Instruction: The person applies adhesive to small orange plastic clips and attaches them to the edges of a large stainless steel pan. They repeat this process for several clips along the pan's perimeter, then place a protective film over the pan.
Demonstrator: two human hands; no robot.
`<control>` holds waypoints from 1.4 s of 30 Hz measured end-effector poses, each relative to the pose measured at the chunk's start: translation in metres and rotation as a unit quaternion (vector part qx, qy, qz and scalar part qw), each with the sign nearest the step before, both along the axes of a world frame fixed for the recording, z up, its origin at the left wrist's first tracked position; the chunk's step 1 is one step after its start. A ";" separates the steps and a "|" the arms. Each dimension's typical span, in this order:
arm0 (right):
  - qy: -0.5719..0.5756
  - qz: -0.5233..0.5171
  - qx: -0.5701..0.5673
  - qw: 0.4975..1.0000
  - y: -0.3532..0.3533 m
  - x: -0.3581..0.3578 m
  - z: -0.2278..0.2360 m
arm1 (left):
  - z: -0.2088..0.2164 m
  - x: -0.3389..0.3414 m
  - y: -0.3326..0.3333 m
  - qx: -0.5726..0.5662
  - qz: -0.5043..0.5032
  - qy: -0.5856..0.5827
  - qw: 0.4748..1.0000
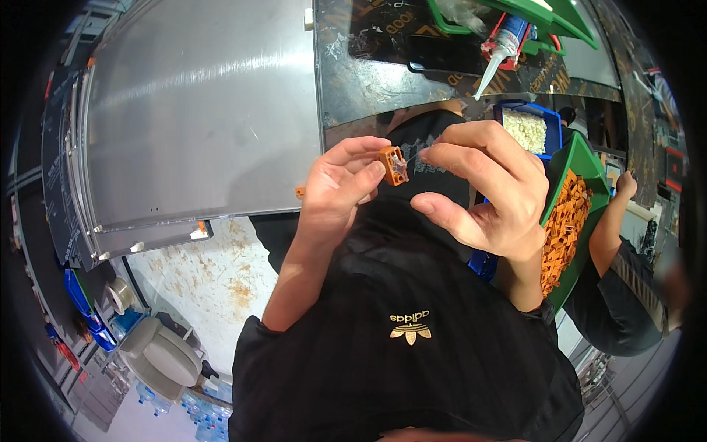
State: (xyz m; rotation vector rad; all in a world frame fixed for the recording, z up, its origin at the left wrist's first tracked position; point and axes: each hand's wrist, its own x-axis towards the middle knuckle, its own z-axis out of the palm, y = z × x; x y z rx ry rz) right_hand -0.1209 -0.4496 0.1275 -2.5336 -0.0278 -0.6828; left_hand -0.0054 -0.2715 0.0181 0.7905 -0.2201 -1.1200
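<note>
My left hand (342,180) pinches a small orange plastic housing (392,166) between thumb and fingers, in front of my chest. Its open face shows a round hole and some clear or whitish bits inside. Just right of it hovers my right hand (490,188), thumb spread well away from the curled forefinger. A faint thin line shows near that fingertip; what it is I cannot make out. To the right, a green bin (600,180) holds a heap of orange plastic pieces (567,225). Beyond it, small whitish pieces (524,131) fill a blue bin (554,140).
A large grey metal panel (199,110) lies at left, with another orange piece (300,191) at its near edge. A sealant gun (504,44) with a pale nozzle rests on the dark bench (368,74). A co-worker's arm (607,221) is at the right; a grey chair (158,357) stands lower left.
</note>
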 end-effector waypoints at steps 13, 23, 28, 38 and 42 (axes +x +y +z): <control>0.024 0.020 0.045 0.999 0.005 -0.001 -0.013 | -0.002 -0.004 -0.003 -0.090 0.020 0.072 0.993; 0.043 -0.026 0.087 0.995 -0.008 -0.020 -0.012 | -0.010 0.011 -0.001 -0.136 0.122 0.198 0.963; -0.041 -0.221 0.108 0.968 -0.040 -0.058 -0.015 | -0.010 0.047 0.030 -0.172 0.202 0.226 0.937; -0.030 -0.164 0.271 0.948 -0.014 -0.038 -0.052 | 0.029 0.110 0.171 0.058 0.447 -0.097 0.887; 0.050 -0.093 0.322 0.941 0.013 0.001 -0.067 | 0.031 0.104 0.215 0.171 0.461 -0.184 0.851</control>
